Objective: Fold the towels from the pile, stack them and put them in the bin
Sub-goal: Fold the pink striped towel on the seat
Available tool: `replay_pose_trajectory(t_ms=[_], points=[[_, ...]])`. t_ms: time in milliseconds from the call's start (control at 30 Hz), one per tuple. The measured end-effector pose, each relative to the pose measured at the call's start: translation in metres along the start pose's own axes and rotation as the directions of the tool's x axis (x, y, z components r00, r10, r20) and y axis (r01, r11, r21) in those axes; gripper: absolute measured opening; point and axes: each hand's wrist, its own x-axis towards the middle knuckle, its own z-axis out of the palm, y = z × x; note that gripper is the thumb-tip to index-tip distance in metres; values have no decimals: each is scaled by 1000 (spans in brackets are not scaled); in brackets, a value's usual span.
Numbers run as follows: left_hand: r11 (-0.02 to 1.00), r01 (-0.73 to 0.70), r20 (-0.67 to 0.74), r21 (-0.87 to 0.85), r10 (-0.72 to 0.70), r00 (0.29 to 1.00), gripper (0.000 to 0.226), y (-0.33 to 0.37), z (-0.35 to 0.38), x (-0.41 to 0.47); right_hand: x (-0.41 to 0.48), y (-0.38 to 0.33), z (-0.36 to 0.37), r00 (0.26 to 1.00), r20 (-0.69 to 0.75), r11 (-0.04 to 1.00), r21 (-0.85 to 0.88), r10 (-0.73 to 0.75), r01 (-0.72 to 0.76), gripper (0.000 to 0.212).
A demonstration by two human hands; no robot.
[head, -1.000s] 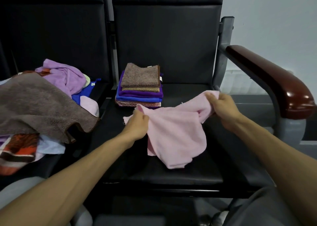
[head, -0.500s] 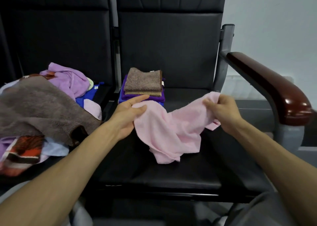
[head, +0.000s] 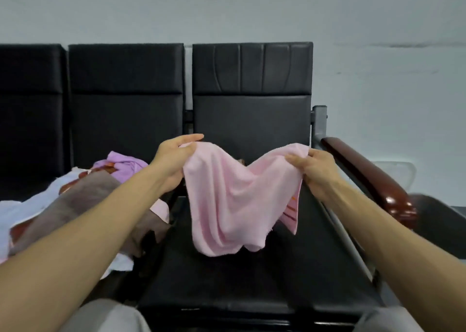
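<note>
Holding one pink towel (head: 227, 200) up over the seat (head: 252, 281), clear of it. Pinched at top edge: left grip (head: 174, 160) at one end, right grip (head: 314, 170) at the other, both clamped on cloth. Long axis across, grip to grip; sags mid-span, so probably needs pulling taut before folding. Equally near both. One pile (head: 83, 195) left of seat, towel count unclear. No bin in view.
</note>
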Motion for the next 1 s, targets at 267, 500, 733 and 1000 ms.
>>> replay_pose_trajectory(t_ms=[267,500,733,1000], points=[[918,-272,-42,287,296,954,29,115,-27,-22,-14,-117,0,920,-118,911,-234,-375,341,22],[785,-352,36,509,389,920,21,153,-57,-42,-32,-164,-19,881,-166,804,-510,-442,307,31],[842,-286,-142,458,386,911,13,168,-58,-52,-40,-183,-30,947,-184,802,-587,-264,110,46],[994,-23,-243,109,49,969,25,165,-57,-58,-49,-189,-44,972,207,976,-207,109,-65,51]])
